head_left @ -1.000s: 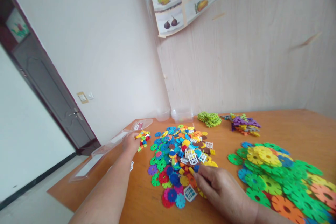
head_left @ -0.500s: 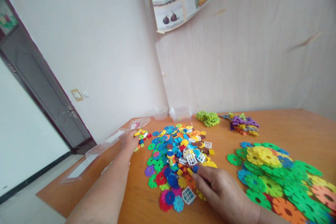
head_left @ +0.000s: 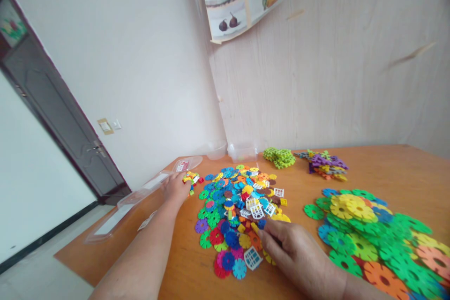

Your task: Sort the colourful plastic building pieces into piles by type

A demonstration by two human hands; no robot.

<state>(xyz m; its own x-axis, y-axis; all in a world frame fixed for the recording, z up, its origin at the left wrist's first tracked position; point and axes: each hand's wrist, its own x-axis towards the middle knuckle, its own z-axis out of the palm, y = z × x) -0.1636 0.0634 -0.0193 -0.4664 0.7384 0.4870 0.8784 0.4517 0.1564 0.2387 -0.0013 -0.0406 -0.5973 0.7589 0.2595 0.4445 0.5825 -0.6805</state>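
Note:
My left hand (head_left: 176, 187) reaches to the far left of the table, its fingers loosely stretched beside a small heap of building bricks (head_left: 191, 178) in red, yellow, green and white. Part of those fingers is hidden behind the back of the hand. In front of me spreads a mixed pile of flower-shaped plastic discs (head_left: 214, 218). White lattice window pieces (head_left: 252, 258) and small bricks lie among them. At the pile's near right edge, my right hand (head_left: 295, 248) is closed in a pinch, with a small yellow brick (head_left: 255, 228) at its fingertips.
Larger flower discs (head_left: 362, 239) are heaped on the right. Light green pieces (head_left: 279, 157) and purple and grey pieces (head_left: 326, 165) lie at the back. Clear plastic tubs (head_left: 242, 151) stand by the wall; clear lids (head_left: 112, 220) line the left edge. A white piece (head_left: 146, 220) lies by my left forearm.
My left hand has shifted slightly beside the small brick heap, and a blue and green-yellow brick there sits differently. My right hand stays almost in place. The view has moved a little.

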